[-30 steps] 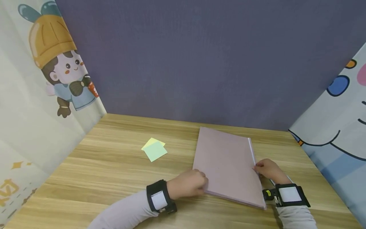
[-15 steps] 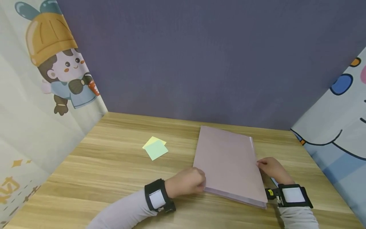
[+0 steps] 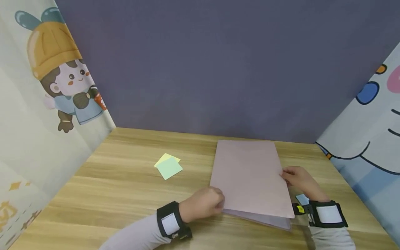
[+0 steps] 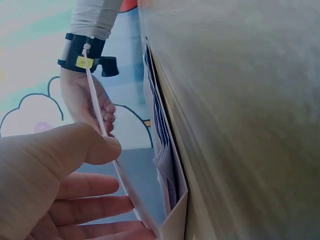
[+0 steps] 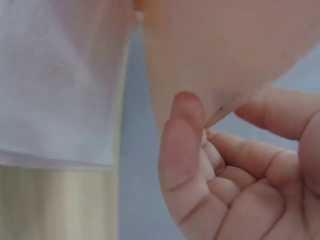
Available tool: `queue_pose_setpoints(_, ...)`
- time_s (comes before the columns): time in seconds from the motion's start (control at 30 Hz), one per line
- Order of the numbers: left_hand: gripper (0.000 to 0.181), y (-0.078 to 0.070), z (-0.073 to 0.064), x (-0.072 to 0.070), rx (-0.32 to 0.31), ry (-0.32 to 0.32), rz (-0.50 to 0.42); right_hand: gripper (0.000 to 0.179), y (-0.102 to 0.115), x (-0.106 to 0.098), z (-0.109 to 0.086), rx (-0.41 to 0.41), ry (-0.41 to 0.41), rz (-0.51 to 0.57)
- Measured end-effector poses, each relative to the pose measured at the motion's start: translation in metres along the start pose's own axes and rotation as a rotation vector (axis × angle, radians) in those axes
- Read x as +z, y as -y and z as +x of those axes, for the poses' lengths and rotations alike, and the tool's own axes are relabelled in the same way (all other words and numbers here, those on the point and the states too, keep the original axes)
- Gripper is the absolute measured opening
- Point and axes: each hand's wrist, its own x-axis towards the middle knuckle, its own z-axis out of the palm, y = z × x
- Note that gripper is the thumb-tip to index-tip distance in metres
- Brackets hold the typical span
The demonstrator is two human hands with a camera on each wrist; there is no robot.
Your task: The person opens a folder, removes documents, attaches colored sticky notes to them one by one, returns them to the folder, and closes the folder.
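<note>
**At table right: pink folder, top cover up off its pages, both hands on it**

Pink folder (image 3: 250, 189) lies on the wood-grain table (image 3: 118, 184), right of centre, long sides running away from the person. Top cover raised along its right side; lower right corner stands apart from the pale lavender pages (image 3: 275, 221) beneath. Left wrist view, looking along the near edge: cover slants up from the spine, several page layers below.

Right hand (image 3: 301, 180): pinching the cover's right edge, thumb one side, finger the other; remaining fingers curled in. Left hand (image 3: 203, 203): at the folder's near left corner, by the spine. Fingers fairly straight and slightly spread in the left wrist view, thumb overlapping the line of the cover; exact contact of each fingertip, can't tell.

Left of folder, well apart: yellow note (image 3: 164, 158) partly under green note (image 3: 169, 168). Light blue note (image 3: 301, 199) just beside the right wrist, partly covered by it. Black wristbands (image 3: 170, 222) with white patches on both arms, pale grey sleeves (image 3: 134, 232). Dark blue-grey backdrop (image 3: 203, 69) behind; cartoon-print cloths (image 3: 22, 114) either side.
</note>
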Motion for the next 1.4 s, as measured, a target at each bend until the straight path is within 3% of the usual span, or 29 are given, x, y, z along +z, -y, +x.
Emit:
queue_pose_setpoints(0.2,0.015,0.004,-0.004,0.0,-0.081,0.018,-0.069,0.045,0.022,-0.01,0.001,-0.103,-0.001,0.083)
queue_pose_setpoints(0.5,0.04,0.008,-0.006,-0.011,-0.113,-0.028,-0.165,0.054,0.051,-0.015,0.0,-0.246,-0.032,0.22)
queue_pose_setpoints(0.63,0.033,0.015,-0.008,-0.019,-0.066,-0.129,-0.193,0.058,0.07,-0.012,0.002,-0.313,-0.001,0.316)
queue_pose_setpoints(0.8,0.045,0.025,-0.01,-0.034,-0.07,-0.345,-0.23,0.06,0.092,-0.006,0.007,-0.388,-0.004,0.356)
queue_pose_setpoints(0.9,0.05,0.031,-0.011,-0.045,-0.136,-0.439,-0.293,0.06,0.102,0.0,0.011,-0.419,-0.034,0.36)
queue_pose_setpoints(1.0,0.051,0.035,-0.012,-0.053,-0.224,-0.48,-0.357,0.057,0.111,0.005,0.015,-0.445,-0.065,0.359)
queue_pose_setpoints(1.1,0.05,0.04,-0.012,-0.06,-0.32,-0.485,-0.428,0.054,0.121,0.012,0.02,-0.451,-0.09,0.349)
queue_pose_setpoints(1.23,0.047,0.046,-0.01,-0.066,-0.435,-0.468,-0.609,0.055,0.134,0.02,0.026,-0.429,-0.092,0.338)
queue_pose_setpoints(1.4,0.042,0.053,-0.001,-0.075,-0.524,-0.445,-0.83,0.055,0.145,0.03,0.031,-0.439,-0.078,0.338)
